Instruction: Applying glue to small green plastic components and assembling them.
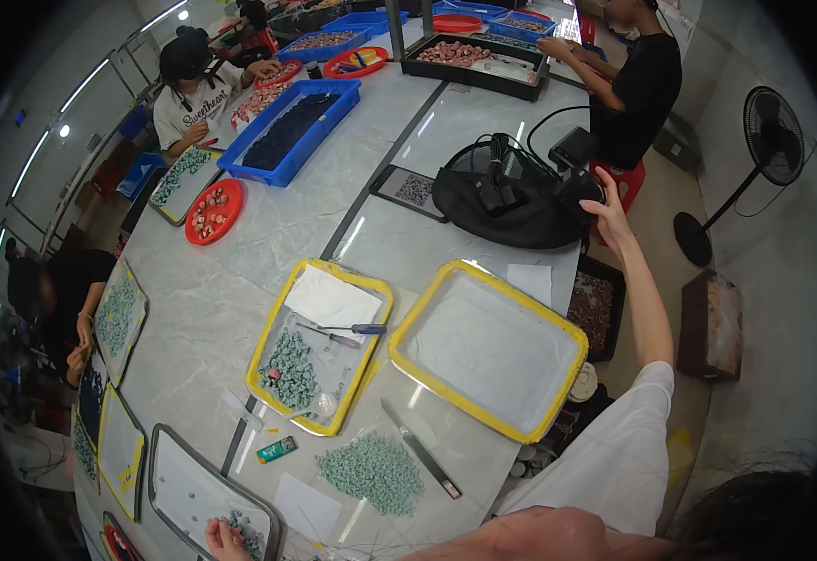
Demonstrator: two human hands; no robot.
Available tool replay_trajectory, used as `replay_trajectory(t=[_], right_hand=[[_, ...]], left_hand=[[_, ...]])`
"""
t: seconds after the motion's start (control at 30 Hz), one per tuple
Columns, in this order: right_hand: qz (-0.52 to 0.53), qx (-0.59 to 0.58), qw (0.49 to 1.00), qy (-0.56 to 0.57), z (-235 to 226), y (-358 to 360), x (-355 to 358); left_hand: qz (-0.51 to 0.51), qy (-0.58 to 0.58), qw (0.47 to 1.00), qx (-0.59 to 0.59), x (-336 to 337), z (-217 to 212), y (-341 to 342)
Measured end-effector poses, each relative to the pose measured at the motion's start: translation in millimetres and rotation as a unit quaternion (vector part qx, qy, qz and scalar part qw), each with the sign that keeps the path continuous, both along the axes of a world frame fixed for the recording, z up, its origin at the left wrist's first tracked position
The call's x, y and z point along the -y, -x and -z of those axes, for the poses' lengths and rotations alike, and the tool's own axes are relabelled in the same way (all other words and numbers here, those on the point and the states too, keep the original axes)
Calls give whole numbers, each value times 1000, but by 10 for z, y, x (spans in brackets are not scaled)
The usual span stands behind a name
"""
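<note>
My right hand (pixel 607 210) reaches out at the end of a white-sleeved arm. Its fingers and thumb are closed around the side of a small black camera-like device (pixel 575 187), which is mounted on a black mesh cap (pixel 497 210) with a coiled cable. Beside the cap lies a phone (pixel 408 192) with a square code on its screen. My left hand does not show. At the lower edge, a hand (pixel 225 540) reaches over small green stones (pixel 245 525) in a grey-rimmed tray (pixel 161 467); its arm is cut off, and it seems to be another person's.
A yellow-rimmed tray (pixel 488 421) stands near me. Another yellow-rimmed tray (pixel 385 327) holds green stones, white paper and a screwdriver (pixel 368 329). Tweezers (pixel 422 451) lie by a green heap (pixel 371 474). Co-workers sit around the table; a fan (pixel 771 140) stands right.
</note>
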State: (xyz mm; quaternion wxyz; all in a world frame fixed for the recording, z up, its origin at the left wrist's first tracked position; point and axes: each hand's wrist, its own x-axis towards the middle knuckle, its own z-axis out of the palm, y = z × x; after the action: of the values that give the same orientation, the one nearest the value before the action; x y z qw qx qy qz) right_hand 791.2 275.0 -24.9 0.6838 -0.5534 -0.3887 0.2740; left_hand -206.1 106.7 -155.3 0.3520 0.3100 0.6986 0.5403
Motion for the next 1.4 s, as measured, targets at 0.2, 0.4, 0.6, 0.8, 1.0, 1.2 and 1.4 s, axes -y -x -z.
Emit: replay_trajectory(t=[0.2, 0.4, 0.6, 0.8, 1.0, 1.2, 1.4], right_hand=[[-100, -31, 994, 15, 88, -134, 126], [-127, -23, 991, 32, 31, -175, 149], [-113, 69, 990, 49, -124, -58, 148], [-106, 281, 949, 97, -237, -297, 167], [-193, 299, 896, 266, -518, -305, -164], [-167, 351, 865, 317, -509, -408, -322], [-121, 348, 883, 292, -327, -468, -508]], left_hand=[[10, -5, 1000, -17, 12, 24, 111], [2, 22, 999, -29, -23, 44, 111], [-7, 11, 998, -55, 35, 4, 160], [-15, 16, 998, -52, -19, -1098, -1690], [155, -143, 951, -227, 3, -1104, -1387], [-15, 27, 996, -84, 4, -1326, -1859], [-27, 20, 996, -77, 73, -1275, -1732]])
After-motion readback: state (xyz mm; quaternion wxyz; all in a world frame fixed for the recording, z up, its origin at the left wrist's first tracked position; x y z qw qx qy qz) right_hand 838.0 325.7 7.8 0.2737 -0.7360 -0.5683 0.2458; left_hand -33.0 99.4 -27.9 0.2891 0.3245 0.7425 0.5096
